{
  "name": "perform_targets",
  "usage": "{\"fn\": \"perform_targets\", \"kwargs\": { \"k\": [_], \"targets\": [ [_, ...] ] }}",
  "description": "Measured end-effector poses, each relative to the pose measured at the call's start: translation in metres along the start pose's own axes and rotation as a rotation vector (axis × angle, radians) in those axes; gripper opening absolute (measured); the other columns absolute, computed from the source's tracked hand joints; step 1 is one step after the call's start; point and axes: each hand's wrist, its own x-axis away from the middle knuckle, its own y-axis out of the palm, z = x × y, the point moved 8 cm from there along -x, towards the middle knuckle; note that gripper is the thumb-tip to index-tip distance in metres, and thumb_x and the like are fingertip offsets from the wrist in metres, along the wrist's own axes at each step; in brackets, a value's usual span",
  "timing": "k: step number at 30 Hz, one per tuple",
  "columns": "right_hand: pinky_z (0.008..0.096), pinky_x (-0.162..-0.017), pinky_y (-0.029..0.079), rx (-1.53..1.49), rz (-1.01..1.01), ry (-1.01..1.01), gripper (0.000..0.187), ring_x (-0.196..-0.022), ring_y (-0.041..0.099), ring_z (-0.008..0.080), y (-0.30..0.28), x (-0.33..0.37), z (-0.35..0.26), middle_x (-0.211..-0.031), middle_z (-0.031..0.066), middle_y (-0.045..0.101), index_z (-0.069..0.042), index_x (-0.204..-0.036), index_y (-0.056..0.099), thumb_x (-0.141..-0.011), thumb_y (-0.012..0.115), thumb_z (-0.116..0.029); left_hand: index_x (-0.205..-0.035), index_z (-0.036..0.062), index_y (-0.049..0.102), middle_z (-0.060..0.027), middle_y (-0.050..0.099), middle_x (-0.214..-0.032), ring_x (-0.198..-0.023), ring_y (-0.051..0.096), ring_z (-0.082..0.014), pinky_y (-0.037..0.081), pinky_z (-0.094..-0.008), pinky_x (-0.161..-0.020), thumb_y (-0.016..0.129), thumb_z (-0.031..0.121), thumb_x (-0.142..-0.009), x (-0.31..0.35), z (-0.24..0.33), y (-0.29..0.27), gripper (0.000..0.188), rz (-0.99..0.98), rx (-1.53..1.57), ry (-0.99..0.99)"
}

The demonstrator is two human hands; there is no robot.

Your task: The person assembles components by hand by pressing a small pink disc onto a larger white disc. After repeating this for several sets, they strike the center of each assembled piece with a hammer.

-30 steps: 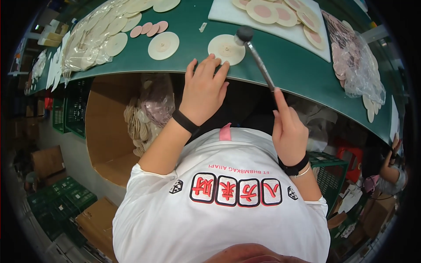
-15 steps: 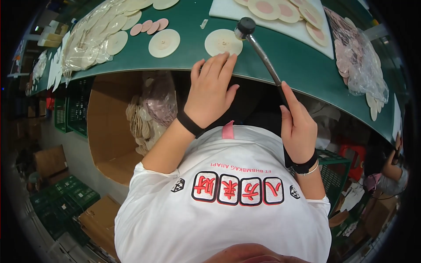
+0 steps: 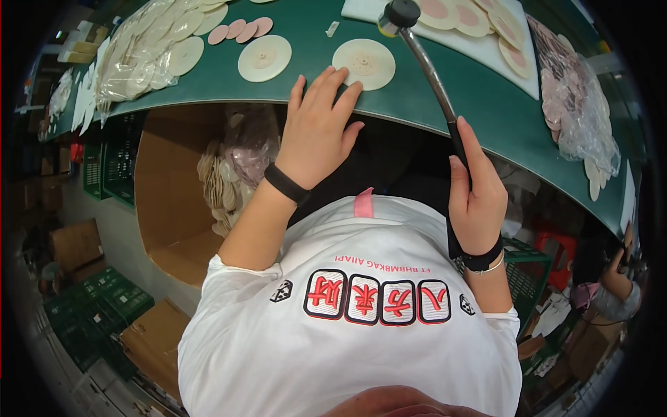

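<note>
My right hand (image 3: 478, 198) is closed round the dark grip of a mallet (image 3: 432, 73). Its black, round head is raised toward the far side, to the right of a cream disc (image 3: 379, 61) with a small knob at its centre. Fingers spread, my left hand (image 3: 313, 132) reaches over the table's near edge, its fingertips at that disc's near-left rim. A similar cream disc (image 3: 266, 61) with a centre knob lies farther left, touched by neither hand. Behind it are several small pink discs (image 3: 242, 30).
Clear bags of discs stand at the left (image 3: 139, 59) and right (image 3: 573, 104) of the green table (image 3: 306, 42). Discs with pink centres lie on a white board (image 3: 479, 52). Below the table, a cardboard box (image 3: 167, 201) holds more discs. Another person's arm (image 3: 617, 278) shows far right.
My left hand has slid left, from the disc's near edge to its near-left rim. The mallet has shifted up and right, away from the disc. The whole view has also shifted slightly.
</note>
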Motion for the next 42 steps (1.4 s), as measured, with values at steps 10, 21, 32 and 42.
{"fn": "perform_targets", "kwargs": {
  "k": [10,21,32,42],
  "targets": [
    [0.0428,-0.056,0.050,0.177,-0.122,0.021,0.062,-0.064,0.062,0.0300,0.019,0.000,0.002,-0.079,0.0095,0.058,-0.021,-0.150,0.052,-0.092,0.064,-0.003,-0.134,0.0108,0.057,-0.0135,0.052,-0.143,-0.138,0.047,-0.0322,0.032,-0.0579,-0.115,0.078,0.013,-0.079,0.001,0.000,0.002,0.059,0.003,-0.026,0.000],
    [0.0403,-0.067,0.053,0.317,-0.262,0.105,0.057,-0.077,0.066,0.0359,0.017,0.011,-0.002,-0.092,0.0158,0.067,-0.019,-0.146,0.056,-0.093,0.062,0.001,-0.134,0.0107,0.058,-0.0130,0.052,-0.143,-0.138,0.047,-0.0316,0.031,-0.0575,-0.115,0.078,0.013,-0.079,0.001,0.000,0.005,0.059,0.013,-0.033,0.003],
    [0.0276,-0.072,0.051,-0.239,0.016,0.207,0.052,-0.071,0.062,0.0157,-0.020,0.003,0.039,-0.095,0.0090,0.070,-0.012,-0.148,0.054,-0.097,0.060,-0.001,-0.122,0.0125,0.067,-0.0053,0.065,-0.114,-0.116,0.061,-0.0274,0.032,-0.0563,-0.114,0.077,0.006,-0.076,-0.002,-0.002,-0.001,0.048,0.115,-0.043,0.192],
    [0.0175,-0.057,0.034,-0.515,0.201,0.385,0.052,-0.064,0.041,0.0010,-0.049,0.002,0.117,-0.085,-0.0040,0.056,-0.012,-0.152,0.050,-0.101,0.060,-0.006,-0.123,0.0029,0.065,-0.0054,0.070,-0.106,-0.094,0.069,-0.0155,0.058,-0.0341,-0.080,0.070,0.004,-0.093,-0.010,-0.055,-0.008,0.030,0.287,1.076,-0.527]
  ]
}}
